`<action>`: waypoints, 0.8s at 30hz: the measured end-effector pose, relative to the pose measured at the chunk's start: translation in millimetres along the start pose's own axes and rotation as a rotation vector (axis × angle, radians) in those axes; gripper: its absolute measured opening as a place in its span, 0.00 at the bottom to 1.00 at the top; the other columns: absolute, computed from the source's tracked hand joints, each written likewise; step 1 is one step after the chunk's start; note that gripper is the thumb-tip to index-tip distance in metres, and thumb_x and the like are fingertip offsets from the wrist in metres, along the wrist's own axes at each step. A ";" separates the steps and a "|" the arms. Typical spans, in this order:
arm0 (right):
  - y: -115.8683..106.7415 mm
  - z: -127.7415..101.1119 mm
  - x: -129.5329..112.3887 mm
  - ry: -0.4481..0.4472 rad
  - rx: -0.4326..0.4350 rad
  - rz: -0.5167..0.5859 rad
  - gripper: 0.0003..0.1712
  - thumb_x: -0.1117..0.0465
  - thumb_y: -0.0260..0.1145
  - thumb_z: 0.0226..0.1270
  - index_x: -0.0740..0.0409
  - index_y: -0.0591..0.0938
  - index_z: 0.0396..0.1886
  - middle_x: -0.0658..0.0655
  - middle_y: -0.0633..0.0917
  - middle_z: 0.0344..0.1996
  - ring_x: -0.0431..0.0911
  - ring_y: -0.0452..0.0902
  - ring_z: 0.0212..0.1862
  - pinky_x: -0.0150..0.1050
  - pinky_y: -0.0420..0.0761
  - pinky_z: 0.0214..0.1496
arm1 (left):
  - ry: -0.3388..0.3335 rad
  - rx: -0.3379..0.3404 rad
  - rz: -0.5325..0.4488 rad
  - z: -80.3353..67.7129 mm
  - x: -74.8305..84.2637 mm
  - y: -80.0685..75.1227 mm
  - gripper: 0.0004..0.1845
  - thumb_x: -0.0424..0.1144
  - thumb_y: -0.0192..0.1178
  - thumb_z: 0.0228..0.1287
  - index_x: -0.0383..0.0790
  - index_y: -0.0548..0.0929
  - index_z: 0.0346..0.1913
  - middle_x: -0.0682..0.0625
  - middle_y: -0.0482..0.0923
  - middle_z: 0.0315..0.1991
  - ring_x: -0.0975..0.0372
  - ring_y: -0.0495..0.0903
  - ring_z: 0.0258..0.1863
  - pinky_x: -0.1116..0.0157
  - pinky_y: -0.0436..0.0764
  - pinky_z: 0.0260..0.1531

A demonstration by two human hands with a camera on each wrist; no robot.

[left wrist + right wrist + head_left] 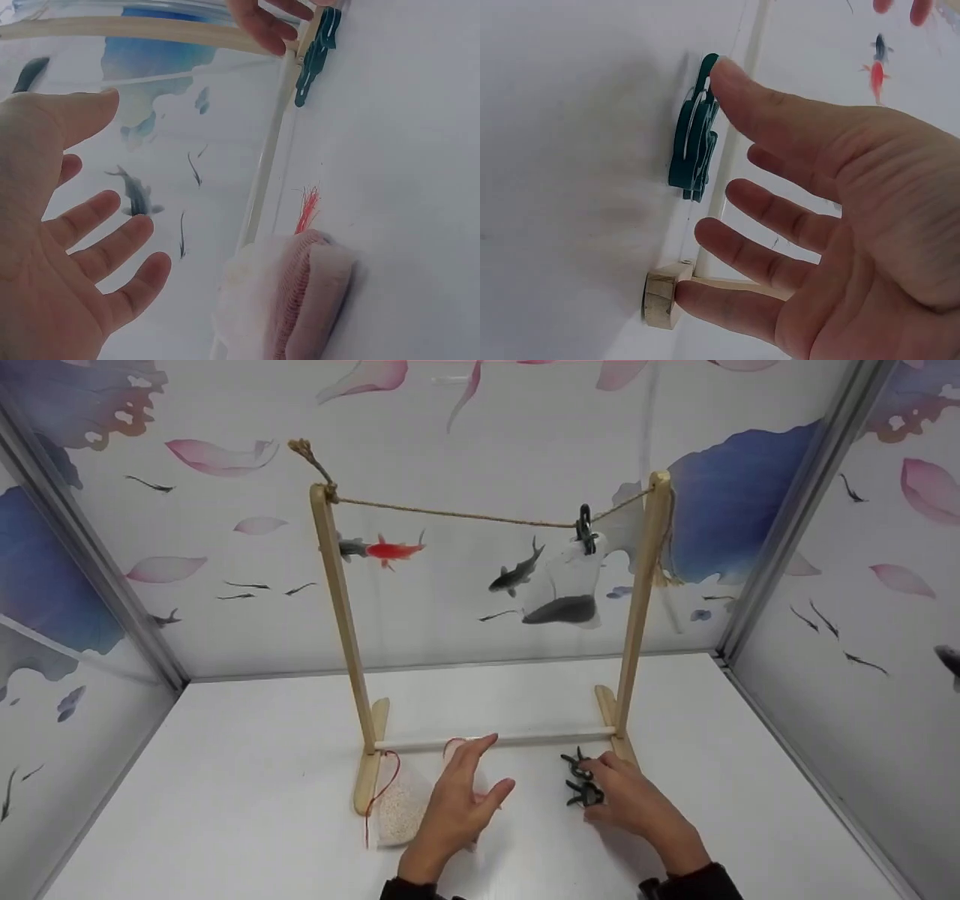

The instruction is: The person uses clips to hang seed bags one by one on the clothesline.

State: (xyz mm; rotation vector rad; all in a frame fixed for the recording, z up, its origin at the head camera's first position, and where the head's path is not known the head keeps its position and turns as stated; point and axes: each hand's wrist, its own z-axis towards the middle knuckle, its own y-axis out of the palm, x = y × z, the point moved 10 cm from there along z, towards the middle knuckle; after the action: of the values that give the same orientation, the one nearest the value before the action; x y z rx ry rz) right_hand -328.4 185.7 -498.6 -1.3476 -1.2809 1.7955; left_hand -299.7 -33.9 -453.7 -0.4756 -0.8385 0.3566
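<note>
Over the table, my left hand [454, 810] is held with fingers extended and nothing in its grasp. Beside it lies a pale pouch [401, 810] with a red cord; another pale item with red cord is mostly hidden behind this hand. In the left wrist view a pinkish-white bundle [319, 300] shows a red tassel. My right hand [637, 799] reaches over two dark green spring clips [585, 793] on the table. Its thumb tip overlaps the end of a clip [694, 142] in the right wrist view, the other fingers spread apart.
A wooden stand has two posts [341, 622], a white bottom rod [555, 735] and a sagging rope [450, 514]. Near the right post, a black clip [585, 529] holds a whitish, dark-bottomed pouch [562, 585] on the rope. Printed panels [262, 622] enclose the table.
</note>
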 end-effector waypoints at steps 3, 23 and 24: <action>4.4 0.7 4.8 0.070 -0.031 -0.022 0.33 0.64 0.84 0.48 0.63 0.82 0.57 0.55 0.80 0.44 0.50 0.75 0.46 0.49 0.80 0.47 | -0.001 -0.037 -0.011 -1.9 -0.8 5.6 0.32 0.48 0.67 0.70 0.44 0.70 0.72 0.49 0.74 0.65 0.59 0.76 0.61 0.55 0.79 0.57; 12.9 -1.6 7.5 0.119 -0.056 -0.033 0.23 0.57 0.84 0.49 0.60 0.86 0.42 0.51 0.80 0.33 0.48 0.78 0.39 0.49 0.81 0.41 | -0.154 -0.332 0.038 -19.0 -14.6 38.9 0.28 0.51 0.63 0.72 0.43 0.74 0.69 0.49 0.76 0.63 0.56 0.79 0.57 0.50 0.78 0.52; 13.5 -1.7 8.5 0.122 -0.058 -0.029 0.22 0.57 0.84 0.50 0.60 0.86 0.42 0.50 0.79 0.33 0.47 0.78 0.38 0.49 0.81 0.40 | -0.173 -0.358 0.043 -20.4 -16.7 40.9 0.28 0.51 0.63 0.71 0.43 0.75 0.69 0.48 0.77 0.62 0.56 0.79 0.55 0.49 0.77 0.50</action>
State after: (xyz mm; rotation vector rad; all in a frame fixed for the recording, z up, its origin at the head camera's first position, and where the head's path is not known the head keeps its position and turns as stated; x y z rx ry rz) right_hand -328.3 188.2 -514.5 -1.4393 -1.2886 1.6412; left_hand -298.9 -12.9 -497.6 -0.8048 -1.0680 0.2904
